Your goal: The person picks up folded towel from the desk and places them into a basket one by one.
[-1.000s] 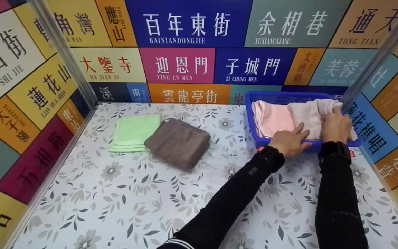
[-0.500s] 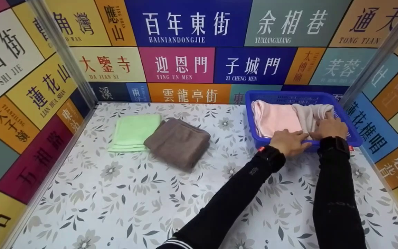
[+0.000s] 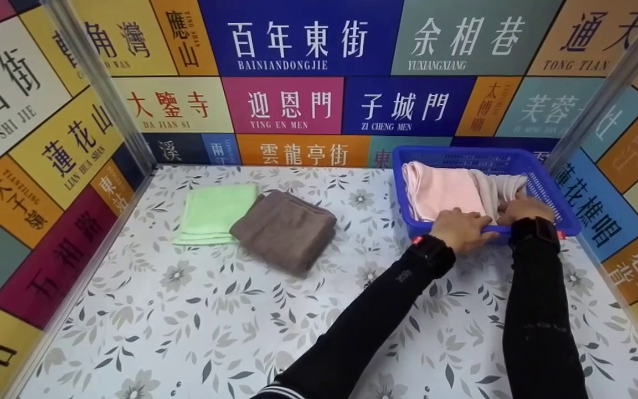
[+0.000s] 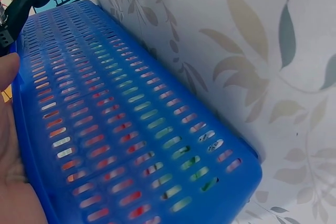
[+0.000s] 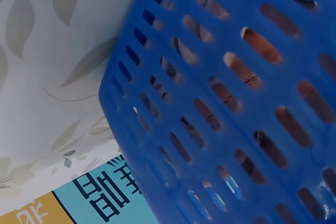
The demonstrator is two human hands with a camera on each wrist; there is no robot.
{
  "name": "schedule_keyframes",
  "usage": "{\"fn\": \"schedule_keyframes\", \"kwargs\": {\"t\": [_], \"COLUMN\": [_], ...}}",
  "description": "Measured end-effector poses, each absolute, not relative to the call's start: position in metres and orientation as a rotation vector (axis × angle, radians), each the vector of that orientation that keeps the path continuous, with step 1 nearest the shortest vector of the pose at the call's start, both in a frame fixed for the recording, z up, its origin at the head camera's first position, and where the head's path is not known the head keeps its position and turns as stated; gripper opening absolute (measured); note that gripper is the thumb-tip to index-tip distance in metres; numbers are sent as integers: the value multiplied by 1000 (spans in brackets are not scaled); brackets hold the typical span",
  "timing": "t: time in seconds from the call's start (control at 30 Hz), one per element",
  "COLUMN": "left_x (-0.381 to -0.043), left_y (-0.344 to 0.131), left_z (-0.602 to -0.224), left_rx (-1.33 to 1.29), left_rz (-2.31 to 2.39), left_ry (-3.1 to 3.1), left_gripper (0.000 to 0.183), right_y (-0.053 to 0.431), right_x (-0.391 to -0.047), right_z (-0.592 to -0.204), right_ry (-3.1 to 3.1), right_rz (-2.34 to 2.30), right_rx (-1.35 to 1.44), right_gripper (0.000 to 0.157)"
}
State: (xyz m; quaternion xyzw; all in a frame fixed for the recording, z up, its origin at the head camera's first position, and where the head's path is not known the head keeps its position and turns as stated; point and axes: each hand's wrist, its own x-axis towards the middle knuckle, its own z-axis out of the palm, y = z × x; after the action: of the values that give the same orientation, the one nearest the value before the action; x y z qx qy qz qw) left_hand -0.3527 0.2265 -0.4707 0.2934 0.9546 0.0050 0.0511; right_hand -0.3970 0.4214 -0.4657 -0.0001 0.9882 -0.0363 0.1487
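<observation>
A blue perforated basket [image 3: 565, 226] at the back right holds a folded pink towel [image 3: 445, 188] and, to its right, a bunched beige towel [image 3: 510, 185]. My left hand [image 3: 459, 230] lies over the front rim, its extended fingers touching the pink towel's front edge. Inside the basket, my right hand [image 3: 528, 210] grips the beige towel near the front; its fingertips are partly hidden. The left wrist view shows the slotted outer wall of the basket [image 4: 131, 124] with part of the left hand [image 4: 13, 161] beside its rim. Through the basket slots, right-hand fingers [image 5: 261, 45] show.
A folded light green towel [image 3: 216, 213] lies on the left of the floral-patterned tabletop [image 3: 230, 332]. A folded brown towel [image 3: 286, 230] overlaps its right edge. Panels with coloured signs [image 3: 302, 39] stand at the back and both sides, close behind the basket.
My right hand has moved left and down within the basket, gathering the beige towel toward the pink one. A gap now shows at the basket's right end. The left hand has barely moved.
</observation>
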Motion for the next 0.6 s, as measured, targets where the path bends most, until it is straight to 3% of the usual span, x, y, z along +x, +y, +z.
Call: {"fn": "schedule_keyframes", "kwargs": {"t": [0.6], "left_x": [-356], "left_y": [229], "left_z": [-474], "left_rx": [939], "left_rz": [-63], "left_ry": [2918], "left_gripper": [59], "right_y": [427], "right_x": [-404], "right_z": [-477], "right_ry": [2982], "right_rz": [-122], "right_rx": [7], "right_gripper": [55]}}
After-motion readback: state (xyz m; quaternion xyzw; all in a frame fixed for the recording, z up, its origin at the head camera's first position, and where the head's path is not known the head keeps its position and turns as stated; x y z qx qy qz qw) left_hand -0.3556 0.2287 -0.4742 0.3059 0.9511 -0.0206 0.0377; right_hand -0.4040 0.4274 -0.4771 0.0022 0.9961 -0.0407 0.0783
